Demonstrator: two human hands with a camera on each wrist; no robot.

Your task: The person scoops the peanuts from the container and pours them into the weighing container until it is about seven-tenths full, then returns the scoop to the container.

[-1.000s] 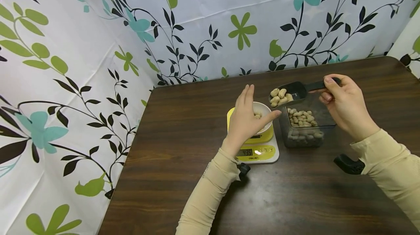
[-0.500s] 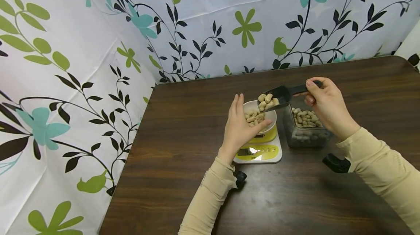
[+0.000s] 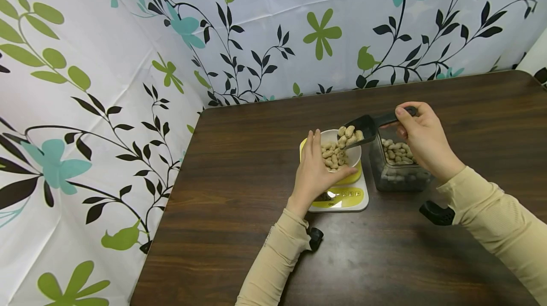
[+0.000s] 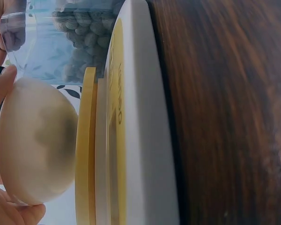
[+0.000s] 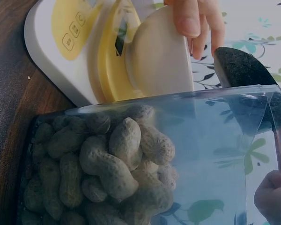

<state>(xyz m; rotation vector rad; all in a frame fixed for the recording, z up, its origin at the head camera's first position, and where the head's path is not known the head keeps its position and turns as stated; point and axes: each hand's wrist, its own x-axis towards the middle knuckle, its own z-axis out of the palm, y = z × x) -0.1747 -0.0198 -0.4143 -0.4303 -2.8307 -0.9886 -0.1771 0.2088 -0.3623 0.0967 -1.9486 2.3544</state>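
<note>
A white bowl (image 3: 354,156) with peanuts (image 3: 333,156) stands on a yellow and white kitchen scale (image 3: 342,201). My left hand (image 3: 313,173) holds the bowl at its side, thumb and fingers on opposite parts of it; the left wrist view shows the bowl (image 4: 37,140) between them. My right hand (image 3: 423,139) grips the handle of a black scoop (image 3: 366,128), which is tilted over the bowl's right rim with peanuts at its lip. Beside the scale is a clear plastic container (image 3: 401,183) partly filled with peanuts (image 5: 112,159). The scale's reading is not legible.
The container stands close to the scale's right side, under my right hand. All of it rests on a dark wooden table (image 3: 239,192). A patterned cloth (image 3: 265,21) hangs behind the table and along the left.
My right hand has brought the scoop left from above the container to the bowl and tipped it lower. My left hand's fingers have come round the bowl. The view has shifted slightly.
</note>
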